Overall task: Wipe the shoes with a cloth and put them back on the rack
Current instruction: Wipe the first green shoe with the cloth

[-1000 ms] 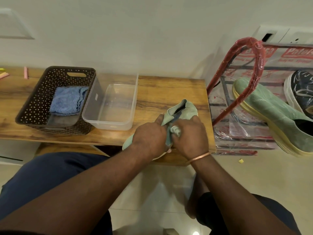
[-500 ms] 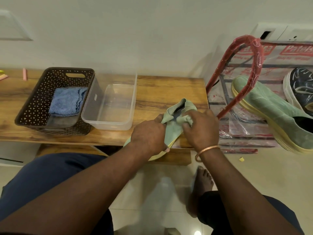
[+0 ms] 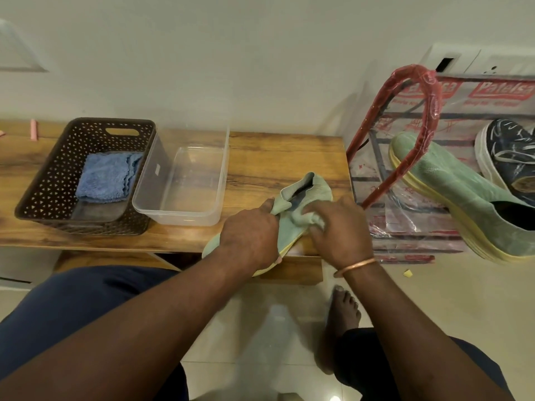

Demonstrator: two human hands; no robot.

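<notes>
Wiping looks midway: the left hand (image 3: pixel 249 241) curls round a mint-green, yellow-soled slip-on shoe (image 3: pixel 315 186) overhanging the front edge of the wooden table (image 3: pixel 275 157), the right hand (image 3: pixel 338 230) clutches a bunched green cloth (image 3: pixel 304 219) against its upper, and only the twin shoe (image 3: pixel 451 192) sits on the rack (image 3: pixel 431 105).

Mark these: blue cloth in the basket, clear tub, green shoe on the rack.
blue cloth (image 3: pixel 105 180): head view, centre of the fold.
clear tub (image 3: pixel 191 180): head view, bare floor inside.
green shoe on the rack (image 3: pixel 451 192): head view, side of upper.
</notes>
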